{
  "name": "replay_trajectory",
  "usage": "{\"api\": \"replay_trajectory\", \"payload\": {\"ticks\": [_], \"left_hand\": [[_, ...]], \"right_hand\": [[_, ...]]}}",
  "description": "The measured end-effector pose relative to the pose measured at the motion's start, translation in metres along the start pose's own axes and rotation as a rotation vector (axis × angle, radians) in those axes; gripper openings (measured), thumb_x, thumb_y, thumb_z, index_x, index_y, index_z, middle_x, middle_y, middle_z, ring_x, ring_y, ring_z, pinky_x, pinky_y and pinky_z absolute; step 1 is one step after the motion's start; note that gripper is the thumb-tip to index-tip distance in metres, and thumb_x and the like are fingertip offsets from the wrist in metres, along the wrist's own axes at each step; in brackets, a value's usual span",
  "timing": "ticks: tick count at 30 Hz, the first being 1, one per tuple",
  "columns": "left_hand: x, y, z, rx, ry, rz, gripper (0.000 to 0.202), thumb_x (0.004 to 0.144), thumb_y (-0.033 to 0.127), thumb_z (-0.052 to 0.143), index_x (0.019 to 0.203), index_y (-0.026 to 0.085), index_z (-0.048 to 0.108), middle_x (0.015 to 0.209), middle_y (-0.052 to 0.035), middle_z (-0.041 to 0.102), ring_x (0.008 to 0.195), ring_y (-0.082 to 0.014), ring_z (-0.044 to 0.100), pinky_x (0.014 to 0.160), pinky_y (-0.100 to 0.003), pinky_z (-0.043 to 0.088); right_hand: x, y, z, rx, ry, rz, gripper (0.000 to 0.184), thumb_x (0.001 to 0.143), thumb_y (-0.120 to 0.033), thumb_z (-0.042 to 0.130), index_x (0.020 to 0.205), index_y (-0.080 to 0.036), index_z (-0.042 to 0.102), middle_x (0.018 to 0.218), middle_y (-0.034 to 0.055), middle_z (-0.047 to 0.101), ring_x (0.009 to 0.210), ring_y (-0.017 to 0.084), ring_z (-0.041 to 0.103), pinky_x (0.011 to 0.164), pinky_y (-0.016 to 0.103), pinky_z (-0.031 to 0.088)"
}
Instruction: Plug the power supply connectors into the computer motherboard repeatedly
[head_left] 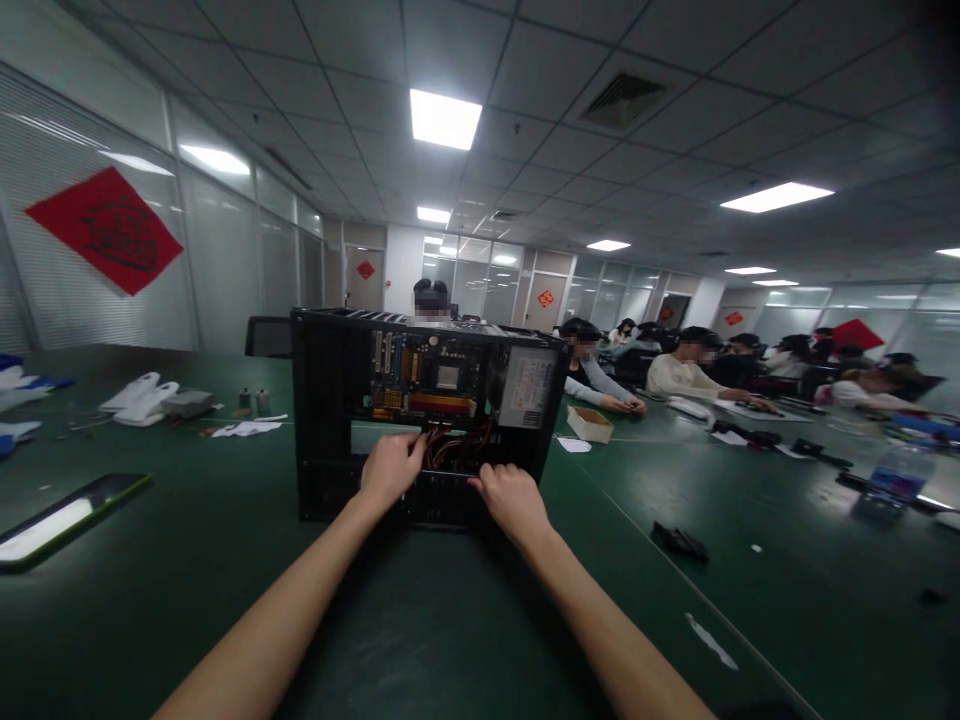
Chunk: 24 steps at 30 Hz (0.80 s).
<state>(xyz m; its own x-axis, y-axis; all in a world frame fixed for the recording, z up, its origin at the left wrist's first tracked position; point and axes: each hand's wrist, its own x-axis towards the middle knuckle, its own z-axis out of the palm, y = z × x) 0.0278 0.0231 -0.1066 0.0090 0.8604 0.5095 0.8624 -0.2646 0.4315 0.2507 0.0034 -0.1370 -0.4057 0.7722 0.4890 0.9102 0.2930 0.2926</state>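
An open black computer case [322, 420] stands upright on the green table [420, 620], its side off. Inside I see a motherboard [435, 375], a grey power supply [529, 390] and a bundle of red and yellow cables [454, 448]. My left hand [390, 468] reaches into the lower part of the case, fingers curled at the cables. My right hand [511, 500] is beside it at the case's lower edge, fingers bent in toward the same cables. What either hand grips is hidden.
A phone [64, 518] lies at the left. White gloves [142, 398] and small parts sit at the back left. A black piece [679, 541] lies to the right. A small box [590, 424] and a water bottle [896, 472] stand further off. Several people sit at the right tables.
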Motion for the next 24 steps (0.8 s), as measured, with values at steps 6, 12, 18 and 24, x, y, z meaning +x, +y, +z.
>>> {"api": "replay_trajectory", "payload": {"ticks": [6,12,18,24], "left_hand": [[0.014,0.005,0.002,-0.051,0.016,-0.262,0.054,0.094,0.057,0.033,0.089,0.026,0.077,0.088,-0.0108,0.076,0.085,-0.0275,0.07,0.066,-0.031,0.043],[0.024,-0.012,-0.006,-0.012,0.036,-0.369,0.056,0.093,0.058,0.032,0.086,0.027,0.077,0.089,-0.0103,0.076,0.089,-0.0291,0.07,0.075,-0.033,0.046],[0.03,-0.047,-0.023,-0.039,0.013,-0.265,0.056,0.09,0.063,0.036,0.075,0.026,0.075,0.075,-0.0059,0.074,0.08,-0.0257,0.069,0.066,-0.029,0.042],[0.038,-0.081,-0.033,-0.136,-0.073,-0.093,0.063,0.089,0.066,0.036,0.072,0.019,0.075,0.068,-0.0046,0.07,0.066,-0.0197,0.063,0.06,-0.027,0.039]], "right_hand": [[-0.001,-0.007,-0.003,-0.049,0.017,-0.032,0.029,0.101,-0.034,0.041,0.089,-0.016,0.06,0.078,0.0113,0.067,0.075,0.024,0.066,0.062,0.03,0.043],[-0.009,-0.041,-0.02,-0.059,0.037,-0.026,0.027,0.1,-0.03,0.042,0.085,-0.014,0.059,0.071,0.0116,0.065,0.066,0.024,0.067,0.054,0.029,0.044],[-0.006,-0.113,-0.052,-0.036,-0.051,0.07,0.028,0.098,-0.015,0.038,0.097,-0.006,0.064,0.073,0.0171,0.066,0.063,0.026,0.069,0.05,0.03,0.051],[-0.001,-0.175,-0.072,0.04,-0.163,0.07,0.049,0.088,-0.005,0.045,0.136,0.001,0.05,0.078,0.0195,0.066,0.059,0.025,0.067,0.044,0.031,0.051]]}}
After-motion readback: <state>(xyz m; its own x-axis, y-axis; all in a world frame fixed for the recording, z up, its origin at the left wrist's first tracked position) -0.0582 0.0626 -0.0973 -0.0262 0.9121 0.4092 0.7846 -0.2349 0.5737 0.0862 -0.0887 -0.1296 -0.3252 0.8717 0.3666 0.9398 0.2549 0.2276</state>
